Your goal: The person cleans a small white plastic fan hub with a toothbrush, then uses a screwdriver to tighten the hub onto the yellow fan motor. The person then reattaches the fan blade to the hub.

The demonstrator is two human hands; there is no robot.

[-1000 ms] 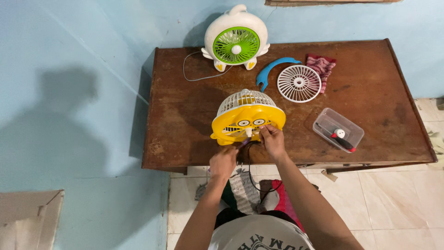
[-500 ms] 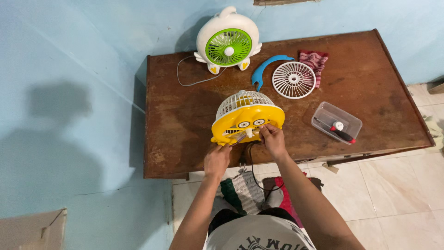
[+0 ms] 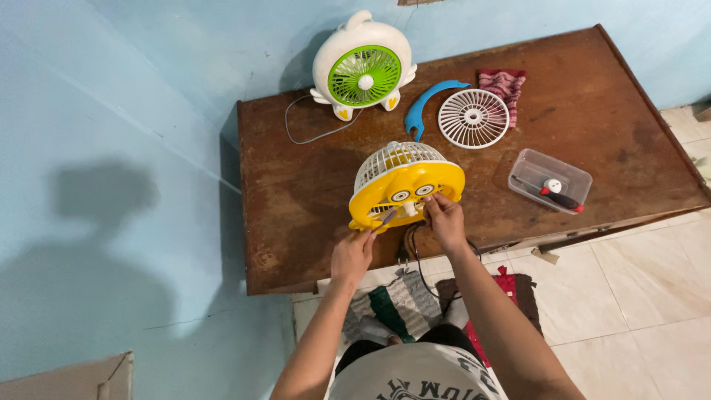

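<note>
The brown desk (image 3: 296, 185) spreads out ahead of my hands. The yellow fan (image 3: 406, 187) lies face-down at its near edge, just beyond my fingers — white cage up. My right hand (image 3: 444, 220) is closed on the fan's back beside the cord (image 3: 415, 255). My left hand (image 3: 352, 254) grips a small screwdriver (image 3: 386, 218), its tip on the yellow shell. Farther off — a green-and-white fan (image 3: 363, 63), a loose white grille (image 3: 473, 118).

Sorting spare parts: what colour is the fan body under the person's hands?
Yellow, with a white grille; the fan shows best in the head view.
</note>
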